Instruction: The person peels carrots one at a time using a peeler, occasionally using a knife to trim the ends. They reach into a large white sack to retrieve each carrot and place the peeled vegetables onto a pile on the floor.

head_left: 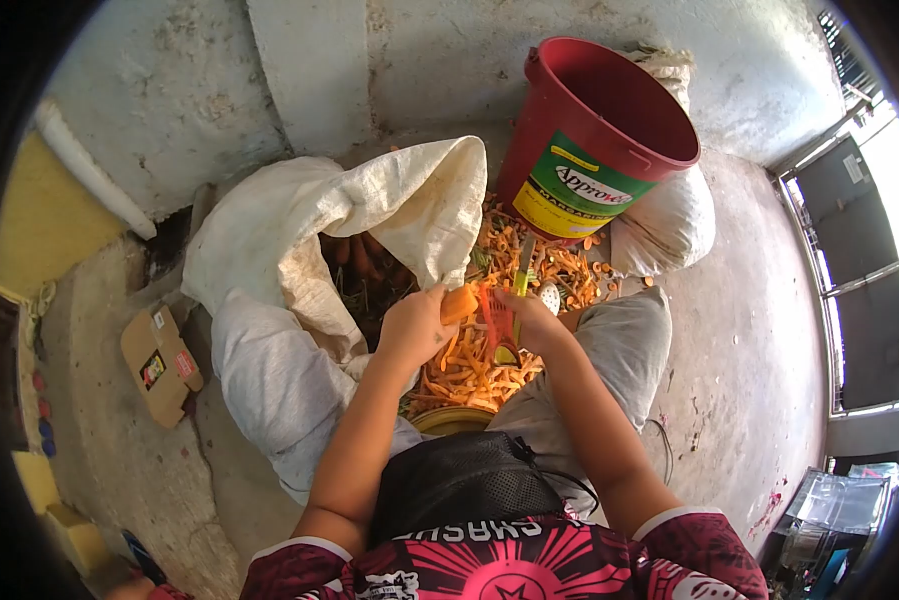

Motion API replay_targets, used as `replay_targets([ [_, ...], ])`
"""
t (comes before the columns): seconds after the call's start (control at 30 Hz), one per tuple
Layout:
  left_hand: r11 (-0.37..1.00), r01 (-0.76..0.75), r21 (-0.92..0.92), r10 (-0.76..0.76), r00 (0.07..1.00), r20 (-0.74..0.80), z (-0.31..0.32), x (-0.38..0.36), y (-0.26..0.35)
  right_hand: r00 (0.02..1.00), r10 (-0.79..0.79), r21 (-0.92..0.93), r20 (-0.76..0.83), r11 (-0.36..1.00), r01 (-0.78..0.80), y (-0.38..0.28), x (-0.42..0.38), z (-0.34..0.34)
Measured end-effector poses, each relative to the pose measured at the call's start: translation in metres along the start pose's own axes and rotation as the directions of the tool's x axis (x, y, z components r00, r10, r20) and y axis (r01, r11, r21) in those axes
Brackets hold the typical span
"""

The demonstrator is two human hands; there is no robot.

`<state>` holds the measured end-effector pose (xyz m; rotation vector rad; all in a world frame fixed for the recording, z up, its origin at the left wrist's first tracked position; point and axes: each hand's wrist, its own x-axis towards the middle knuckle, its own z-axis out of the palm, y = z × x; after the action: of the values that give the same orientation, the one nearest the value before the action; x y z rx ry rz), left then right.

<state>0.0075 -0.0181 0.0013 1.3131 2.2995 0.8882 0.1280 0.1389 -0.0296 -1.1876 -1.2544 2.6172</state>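
My left hand (409,328) is closed around a peeled orange carrot (459,304), whose thick end sticks out toward the right. Close beside it, my right hand (537,325) grips a red peeler (496,318), blurred by motion. A yellow-green handle (522,282) with a metal blade above it shows at the right fingers, and a rounded yellow-green end (506,354) appears below. Orange carrot peelings (464,375) are heaped under both hands, over a yellow basin (451,416) between my knees. To the left, unpeeled carrots (354,258) lie inside an open white sack (409,190).
A large red bucket (609,90) stands ahead among scattered peelings and carrot slices (559,265). Another filled white sack (669,225) is behind it. A cardboard piece (161,365) lies on the floor at left. Walls rise ahead, and a barred opening (869,260) is at right.
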Motion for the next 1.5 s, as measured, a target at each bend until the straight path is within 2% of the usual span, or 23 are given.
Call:
replay_targets([
  [0.13, 0.995, 0.023, 0.096, -0.043, 0.977, 0.207, 0.008, -0.004, -0.005, 0.962, 0.035, 0.014, 0.272, 0.999, -0.041, -0.001, -0.024, 0.017],
  [0.27, 0.996, 0.006, -0.089, 0.019, 0.96, 0.281, 0.012, -0.006, 0.001, 0.974, 0.002, -0.296, 0.227, 0.953, 0.067, 0.0, -0.016, 0.01],
  [0.37, 0.967, 0.02, -0.252, 0.051, 0.962, 0.269, 0.015, -0.008, -0.004, 0.987, -0.018, -0.715, 0.162, 0.687, 0.13, -0.028, -0.033, 0.025],
  [0.43, 0.894, 0.1, -0.436, 0.01, 0.97, 0.243, 0.022, -0.009, -0.012, 0.991, -0.042, -0.78, 0.123, 0.614, 0.123, -0.069, -0.055, 0.025],
  [0.5, 0.915, 0.128, -0.383, -0.048, 0.976, 0.21, 0.021, -0.01, -0.026, 0.962, -0.262, -0.861, 0.077, 0.468, 0.196, -0.122, -0.069, 0.014],
  [0.53, 0.937, 0.14, -0.321, -0.073, 0.975, 0.21, 0.021, -0.01, -0.036, 0.911, -0.406, -0.912, 0.076, 0.34, 0.228, -0.152, -0.078, 0.009],
  [0.57, 0.954, 0.152, -0.258, -0.099, 0.973, 0.208, 0.022, -0.011, -0.045, 0.797, -0.603, -0.84, 0.033, 0.415, 0.349, -0.176, -0.091, 0.01],
  [0.6, 0.982, 0.125, -0.139, -0.104, 0.983, 0.149, 0.025, -0.013, -0.053, 0.662, -0.747, -0.905, 0.062, 0.238, 0.353, -0.207, -0.088, -0.003],
  [0.67, 0.982, 0.152, -0.108, -0.139, 0.983, 0.116, 0.023, -0.015, -0.057, 0.311, -0.944, -0.988, 0.111, -0.07, 0.141, -0.269, -0.082, -0.029],
  [0.7, 0.982, 0.165, -0.092, -0.156, 0.983, 0.1, 0.023, -0.016, -0.058, 0.092, -0.923, -0.917, 0.374, -0.383, -0.115, -0.284, -0.083, -0.025],
  [0.8, 0.979, 0.187, -0.085, -0.173, 0.973, 0.152, 0.025, -0.014, -0.07, -0.021, -0.933, -0.924, 0.359, -0.358, 0.132, -0.284, -0.068, -0.012],
  [0.83, 0.975, 0.208, -0.081, -0.194, 0.969, 0.153, 0.027, -0.013, -0.075, 0.159, -0.974, -0.901, 0.161, -0.079, 0.425, -0.275, -0.047, -0.014],
  [0.87, 0.97, 0.229, -0.078, -0.216, 0.965, 0.152, 0.029, -0.011, -0.081, 0.216, -0.955, -0.864, 0.203, -0.071, 0.499, -0.26, -0.028, -0.016],
  [0.9, 0.964, 0.253, -0.076, -0.24, 0.96, 0.147, 0.031, -0.009, -0.085, 0.494, -0.865, -0.83, 0.087, 0.211, 0.516, -0.231, -0.042, 0.025],
  [0.93, 0.931, 0.334, -0.146, -0.311, 0.937, 0.161, 0.027, -0.003, -0.085, 0.615, -0.787, -0.69, 0.044, 0.421, 0.588, -0.208, -0.03, 0.032],
  [0.97, 0.886, 0.412, -0.214, -0.378, 0.908, 0.182, 0.02, 0.005, -0.083, 0.526, -0.799, -0.656, 0.291, 0.234, 0.718, -0.186, 0.02, -0.004],
  [1.03, 0.783, 0.524, -0.334, -0.487, 0.852, 0.195, 0.022, 0.022, -0.096, 0.754, -0.656, -0.843, 0.014, 0.398, 0.362, -0.142, 0.048, -0.022],
  [1.1, 0.685, 0.585, -0.435, -0.574, 0.8, 0.171, 0.026, 0.042, -0.125, 0.755, -0.654, -0.969, 0.049, 0.153, 0.196, -0.129, 0.062, -0.026],
  [1.13, 0.463, 0.615, -0.638, -0.672, 0.713, 0.2, 0.02, 0.049, -0.119, 0.786, -0.615, -0.938, 0.061, 0.233, 0.256, -0.13, 0.066, -0.026],
  [1.2, 0.285, 0.589, -0.756, -0.762, 0.618, 0.195, 0.036, 0.063, -0.156, 0.84, -0.532, -0.855, 0.109, 0.381, 0.352, -0.144, 0.069, -0.025],
  [1.23, 0.192, 0.559, -0.806, -0.8, 0.565, 0.201, 0.047, 0.07, -0.182, 0.846, -0.526, -0.895, 0.091, 0.329, 0.301, -0.15, 0.066, -0.019],
  [1.33, 0.256, 0.567, -0.783, -0.892, 0.451, 0.035, 0.051, 0.1, -0.229, 0.838, -0.534, -0.972, 0.108, 0.119, 0.201, -0.157, 0.073, -0.008],
  [1.5, 0.455, 0.705, -0.544, -0.89, 0.372, -0.262, 0.043, 0.146, -0.261, 0.862, -0.432, -0.949, 0.265, 0.042, 0.312, -0.154, 0.093, -0.003],
])
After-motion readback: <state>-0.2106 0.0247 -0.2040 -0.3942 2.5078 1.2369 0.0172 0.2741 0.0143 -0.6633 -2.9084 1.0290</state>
